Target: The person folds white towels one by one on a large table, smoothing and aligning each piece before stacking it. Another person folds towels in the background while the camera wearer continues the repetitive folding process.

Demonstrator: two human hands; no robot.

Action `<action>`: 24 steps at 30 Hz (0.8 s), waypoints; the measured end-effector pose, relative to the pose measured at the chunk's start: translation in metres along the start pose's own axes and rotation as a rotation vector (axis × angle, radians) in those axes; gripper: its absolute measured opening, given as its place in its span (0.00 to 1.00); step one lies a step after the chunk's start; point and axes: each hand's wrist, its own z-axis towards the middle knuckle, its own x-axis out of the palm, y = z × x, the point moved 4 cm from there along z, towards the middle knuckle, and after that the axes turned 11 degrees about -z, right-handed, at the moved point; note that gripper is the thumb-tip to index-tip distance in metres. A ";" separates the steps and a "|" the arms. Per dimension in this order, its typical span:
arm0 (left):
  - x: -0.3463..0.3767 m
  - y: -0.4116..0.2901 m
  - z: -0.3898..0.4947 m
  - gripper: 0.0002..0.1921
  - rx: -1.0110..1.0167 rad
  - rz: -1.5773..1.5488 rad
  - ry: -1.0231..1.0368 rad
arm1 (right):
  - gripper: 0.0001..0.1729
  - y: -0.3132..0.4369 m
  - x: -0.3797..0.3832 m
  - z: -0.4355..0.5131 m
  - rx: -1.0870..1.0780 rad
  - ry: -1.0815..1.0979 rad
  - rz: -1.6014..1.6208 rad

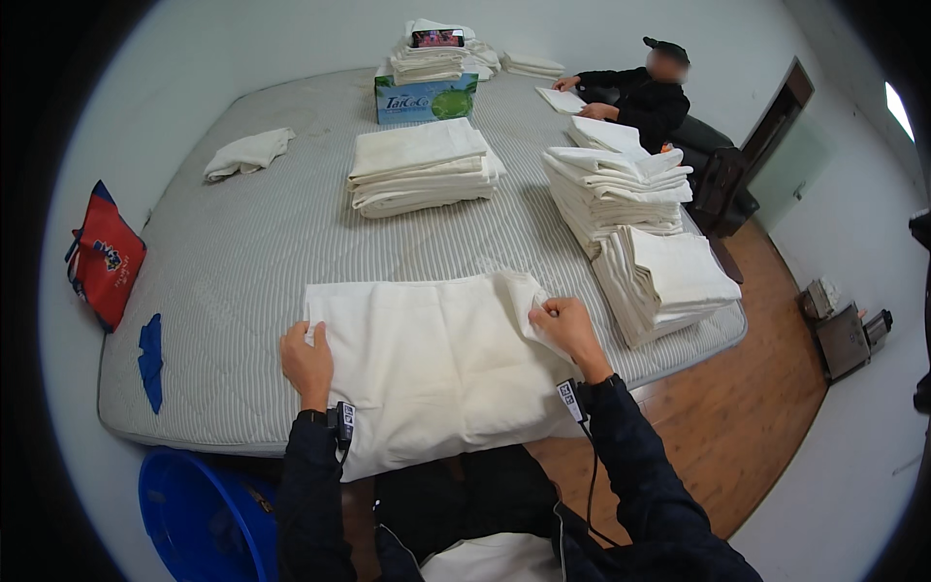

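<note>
A white cloth (pixel 436 364) lies spread in front of me, partly on the striped mattress (pixel 240 247) and hanging over its front edge. My left hand (pixel 308 360) pinches the cloth's left edge between thumb and fingers. At the right edge my right hand (pixel 571 331) grips a bunched, turned-over part of it. Beyond the cloth stands a stack of folded white cloths (pixel 422 171). Taller stacks of folded cloth (pixel 676 273) stand to the right of my right hand. Another white cloth (pixel 473 560) shows at my lap.
A crumpled white cloth (pixel 249 154), a blue cloth (pixel 150 364) and a red bag (pixel 109 262) are at left. A blue tub (pixel 207 516) stands below. A TaiCoCo box (pixel 425 100) carries cloths and a phone (pixel 437 38). A person (pixel 644 94) handles cloth at the far right.
</note>
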 end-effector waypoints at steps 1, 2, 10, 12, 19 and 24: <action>-0.001 0.000 0.000 0.14 0.002 -0.011 -0.010 | 0.17 -0.005 0.001 -0.001 0.026 0.011 0.021; -0.001 0.001 0.000 0.15 -0.002 -0.017 -0.007 | 0.16 -0.008 -0.002 -0.001 0.004 -0.070 -0.004; -0.001 0.001 0.000 0.12 -0.001 -0.055 -0.036 | 0.15 -0.058 -0.052 0.012 0.106 -0.609 -0.080; 0.000 0.004 0.000 0.12 -0.054 -0.054 -0.020 | 0.16 -0.069 -0.045 0.021 0.121 -0.419 0.009; 0.003 0.007 0.011 0.18 -0.034 -0.063 0.058 | 0.21 -0.089 -0.024 0.072 0.112 -0.206 -0.017; 0.009 0.011 0.050 0.21 -0.081 -0.097 0.267 | 0.23 -0.088 -0.020 0.089 0.061 -0.059 0.005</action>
